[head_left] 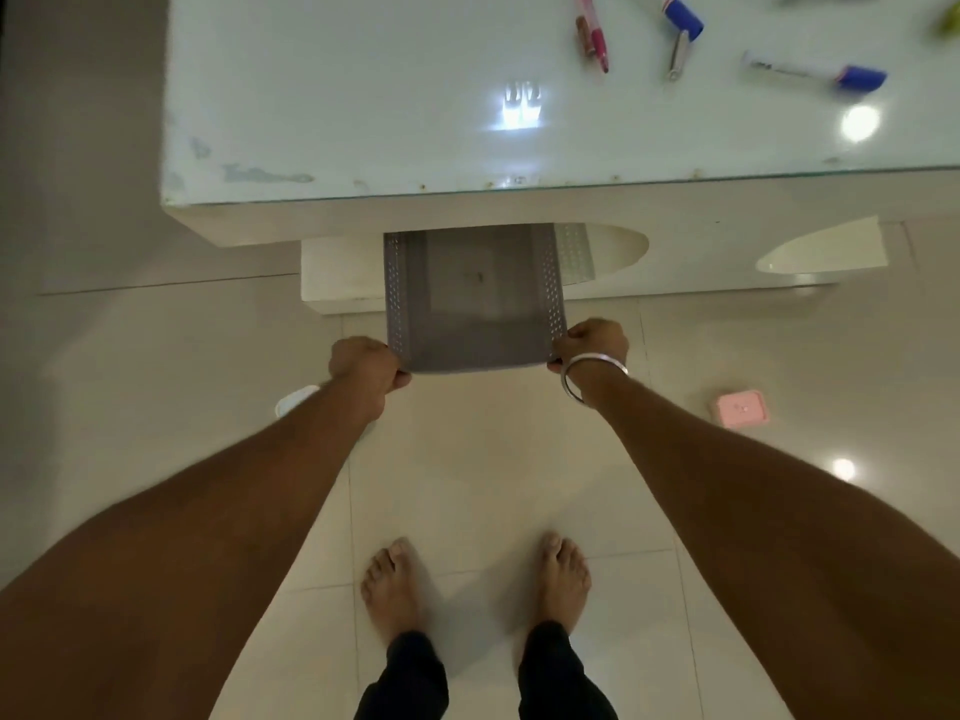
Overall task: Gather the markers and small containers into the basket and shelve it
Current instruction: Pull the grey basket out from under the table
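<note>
**Grey basket half under the surface, both hands on it**

Looking straight down here. The grey perforated basket [470,304] sits on the low shelf [337,283], with its far end tucked beneath the white surface [363,96] and the near end sticking out over the tiled floor [493,459]. The left hand [363,368] grips the near left corner and the right hand [592,343], silver bangle [589,376] on the wrist, grips the near right corner, fingers curled round the rim. Up top, a pink marker [595,36] and two blue-capped markers [815,75] lie scattered, well apart from the basket. A small pink container [742,407] sits on the floor off to the right.
</note>
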